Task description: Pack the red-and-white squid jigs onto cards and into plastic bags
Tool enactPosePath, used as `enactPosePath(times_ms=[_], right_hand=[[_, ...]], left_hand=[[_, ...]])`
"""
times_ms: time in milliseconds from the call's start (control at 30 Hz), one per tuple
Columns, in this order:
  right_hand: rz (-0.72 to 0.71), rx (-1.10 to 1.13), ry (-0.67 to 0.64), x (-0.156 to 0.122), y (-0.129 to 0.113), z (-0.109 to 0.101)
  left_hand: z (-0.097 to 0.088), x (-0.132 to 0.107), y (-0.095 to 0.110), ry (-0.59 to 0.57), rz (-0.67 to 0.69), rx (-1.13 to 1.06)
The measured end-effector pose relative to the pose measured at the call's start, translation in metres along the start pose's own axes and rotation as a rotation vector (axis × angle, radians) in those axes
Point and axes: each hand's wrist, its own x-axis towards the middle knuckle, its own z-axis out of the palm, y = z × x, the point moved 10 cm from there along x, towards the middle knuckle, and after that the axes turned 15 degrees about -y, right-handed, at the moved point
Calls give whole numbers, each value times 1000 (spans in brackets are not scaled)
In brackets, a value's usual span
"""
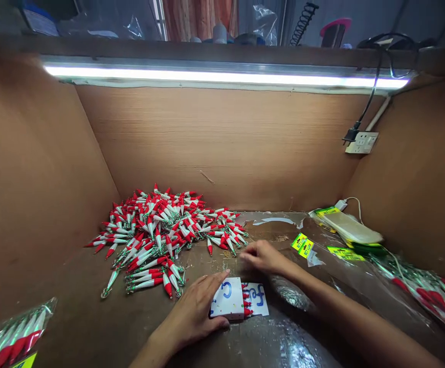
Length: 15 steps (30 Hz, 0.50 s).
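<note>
My left hand (201,301) is closed around the left end of a small white card box (228,299) with blue lettering, which rests on the table. Red tips of several lures (246,301) stick out of its right end, over a white flap marked in blue. My right hand (263,257) is beyond the box, at the right edge of a large pile of red-and-white fishing lures (169,220) with green-tinted hook ends. Its fingers are curled together, and what they hold, if anything, is hidden.
Yellow-green labels (302,245) lie right of my right hand. Behind them is a stack of clear packets (351,225). Bagged lures lie at the right edge (433,296) and the lower left (13,335). Board walls enclose the table; a plug (350,136) hangs by a socket (361,142).
</note>
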Motion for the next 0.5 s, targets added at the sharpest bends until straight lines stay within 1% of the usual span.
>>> enactPosePath(times_ms=[67,100,167,267,367,433,500], right_hand=[[131,-31,139,23,8,-21],[177,-46,178,36,9,-27],[255,-55,220,59,10,-32],[338,-37,234,83,9,-29],[361,22,230,91,11,-27],[339,90,215,90,15,-29],[290,187,174,85,19,-31]], left_hand=[[0,-1,1,-2,2,3],[0,-1,1,-3,0,4],[1,-1,1,-7,-7,4],[1,-1,1,-22,-14,-1],[2,-1,1,-39,-18,-4],[2,-2,1,-45,-20,-6],[2,-2,1,-46,-17,-6]])
